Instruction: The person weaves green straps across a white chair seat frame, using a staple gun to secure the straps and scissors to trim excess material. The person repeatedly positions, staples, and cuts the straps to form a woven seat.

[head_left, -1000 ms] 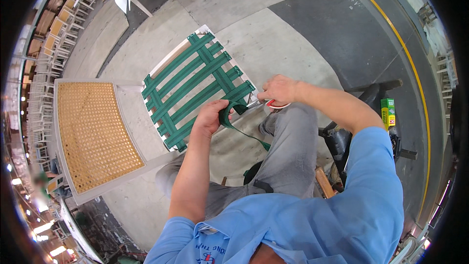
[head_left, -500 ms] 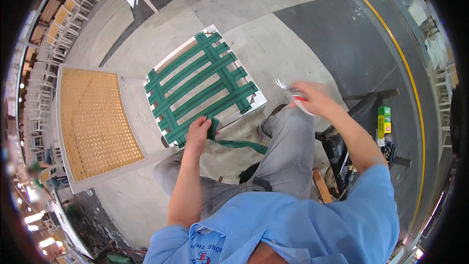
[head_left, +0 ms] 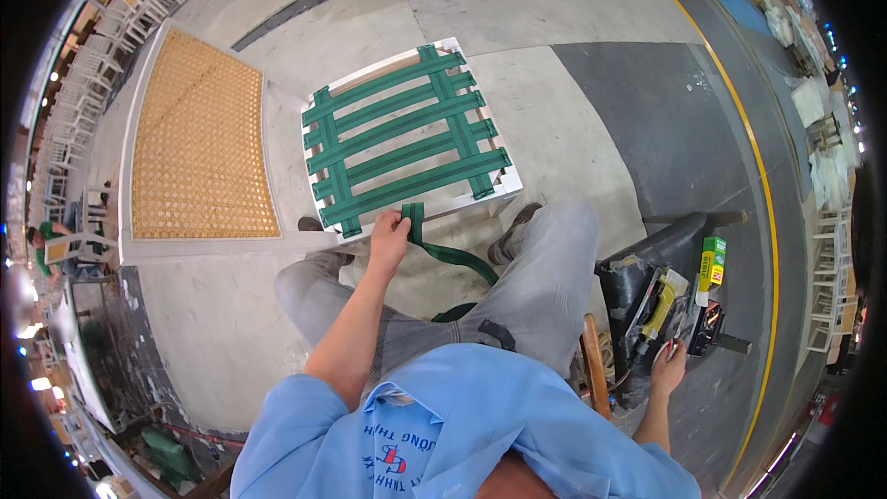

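My left hand [head_left: 388,242] pinches the end of a green webbing strap [head_left: 455,255], just off the near edge of a chair seat. The strap's loose tail droops between my knees toward my right thigh. Green bands [head_left: 407,155] run across the white seat frame [head_left: 506,187], with two crossing the others. At the lower right, my right hand [head_left: 669,373] is down beside a black stool [head_left: 628,275], fingers closed around the red and white handles of scissors [head_left: 665,349]; their blades are hard to make out. A yellow hand tool [head_left: 662,303] lies just beyond that hand.
The chair's woven cane back [head_left: 199,143] extends to the left of the seat. A green and yellow box [head_left: 711,264] stands on the stool's far side. A wooden bar [head_left: 594,365] is by my right thigh. White chairs [head_left: 78,120] line the far left.
My right hand has swung from beside the seat down to the stool, carrying the scissors. My left hand still holds the strap, its end now upright. The view has shifted.
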`<state>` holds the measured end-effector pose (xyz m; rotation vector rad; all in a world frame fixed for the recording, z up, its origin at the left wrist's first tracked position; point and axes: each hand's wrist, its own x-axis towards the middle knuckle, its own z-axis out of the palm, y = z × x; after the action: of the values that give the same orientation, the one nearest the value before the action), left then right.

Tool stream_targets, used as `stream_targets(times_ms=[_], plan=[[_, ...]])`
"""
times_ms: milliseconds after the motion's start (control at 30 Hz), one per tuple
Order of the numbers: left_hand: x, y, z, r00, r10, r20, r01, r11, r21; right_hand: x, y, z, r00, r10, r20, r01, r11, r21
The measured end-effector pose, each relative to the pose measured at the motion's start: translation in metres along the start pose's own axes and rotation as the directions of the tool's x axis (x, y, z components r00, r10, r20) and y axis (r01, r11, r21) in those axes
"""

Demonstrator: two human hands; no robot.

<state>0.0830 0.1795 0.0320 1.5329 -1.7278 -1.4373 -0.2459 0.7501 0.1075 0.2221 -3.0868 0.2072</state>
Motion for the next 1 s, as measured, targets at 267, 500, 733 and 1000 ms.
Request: stream_targets(times_ms=[267,500,733,1000], plan=[[0.009,-0.003,-0.008,0.997,-0.072,0.020,0.072,0.997,-0.013,0.031,-0.067,-0.006,0.998,-0.003,0.062,0.003,1.000,-0.007],[-0.006,0.027,-0.023,0.959,-0.273,0.079,0.284,0.917,-0.278,0.075,-0.144,-0.041,0.979,-0.188,-0.083,0.195,0.977,0.082],[0.016,0.029,-0.025,0.832,-0.464,0.305,0.535,0.523,-0.663,0.095,-0.269,-0.047,0.919,-0.385,-0.084,0.363,0.744,0.562],[0.044,0.025,-0.008,0.761,-0.403,0.508,0.525,-0.077,-0.848,0.017,-0.516,0.028,0.555,-0.829,0.065,0.372,0.317,0.872]])
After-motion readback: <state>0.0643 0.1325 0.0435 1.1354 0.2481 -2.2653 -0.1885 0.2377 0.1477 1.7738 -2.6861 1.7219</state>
